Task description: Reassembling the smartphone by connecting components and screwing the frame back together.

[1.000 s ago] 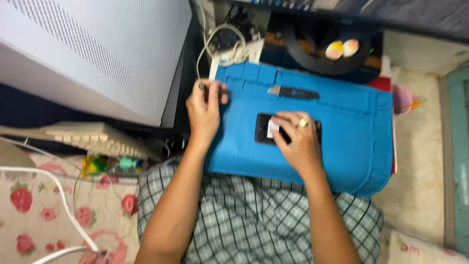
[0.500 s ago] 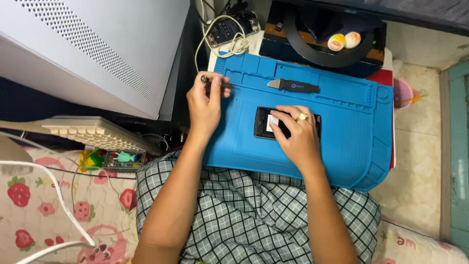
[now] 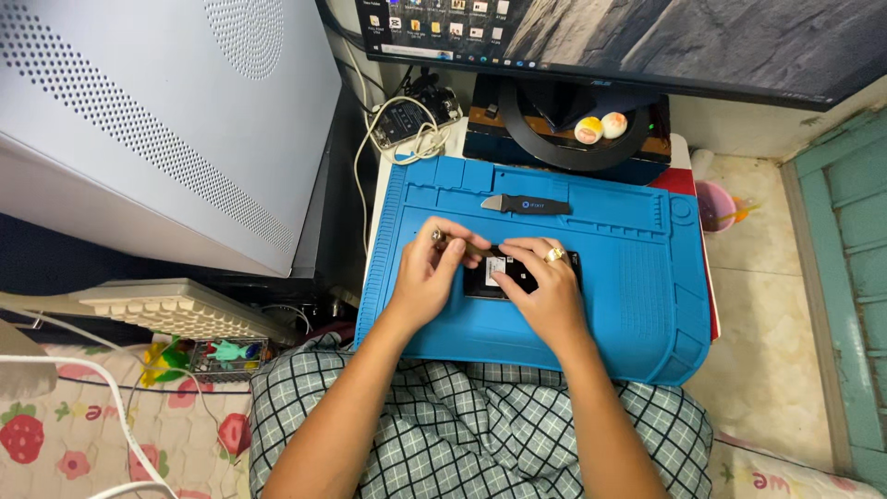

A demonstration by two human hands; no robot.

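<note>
My left hand (image 3: 427, 277) pinches a thin screwdriver (image 3: 462, 245) angled right-down toward the small black device (image 3: 504, 275), which my right hand (image 3: 545, 291) presses flat, fingers spread.

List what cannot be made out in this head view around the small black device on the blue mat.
- Black device: largely covered by the right hand; its kind cannot be told.
- Slim tool in the left hand: its tip is too small and partly hidden by the fingers.
- Dark monitor: cut off by the top edge.
- Blue work mat: near edge hidden by the forearms and checked shorts.
</note>
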